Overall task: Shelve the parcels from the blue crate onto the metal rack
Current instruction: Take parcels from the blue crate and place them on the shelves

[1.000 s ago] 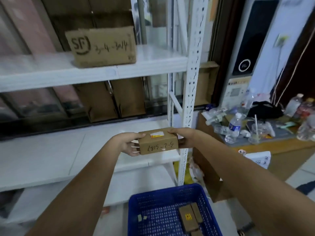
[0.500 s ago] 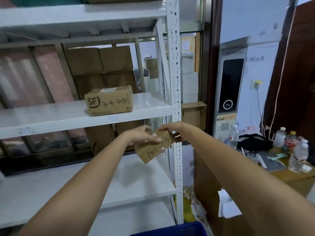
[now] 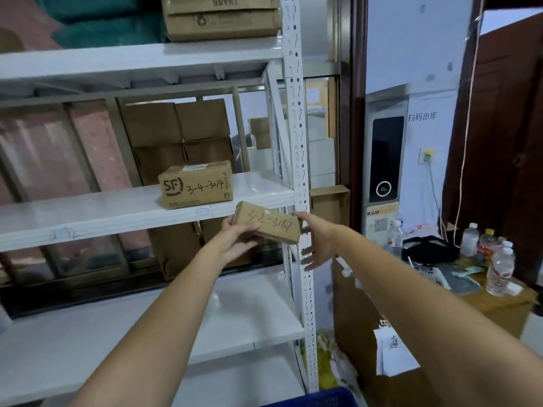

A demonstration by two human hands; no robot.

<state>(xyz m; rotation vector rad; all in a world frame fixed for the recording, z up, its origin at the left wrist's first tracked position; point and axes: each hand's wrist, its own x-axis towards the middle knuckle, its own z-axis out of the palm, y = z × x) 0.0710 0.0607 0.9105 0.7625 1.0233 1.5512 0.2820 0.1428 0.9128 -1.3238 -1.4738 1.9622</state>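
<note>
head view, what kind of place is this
Probably a parcel pickup station: a white metal rack with code-marked cartons such as the SF box, plus a wall scan-out terminal.

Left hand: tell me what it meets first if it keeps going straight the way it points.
Probably the front edge of the shelf that carries the SF box; the left hand, gripping the small parcel, points up toward it. Depth is unclear.

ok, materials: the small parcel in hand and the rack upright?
Small parcel: plain brown corrugated cardboard by the look, matte, with marker writing soaked into its face. Rack upright: likely steel with glossy white paint, judging by punched keyhole slots and a thin folded profile.
</note>
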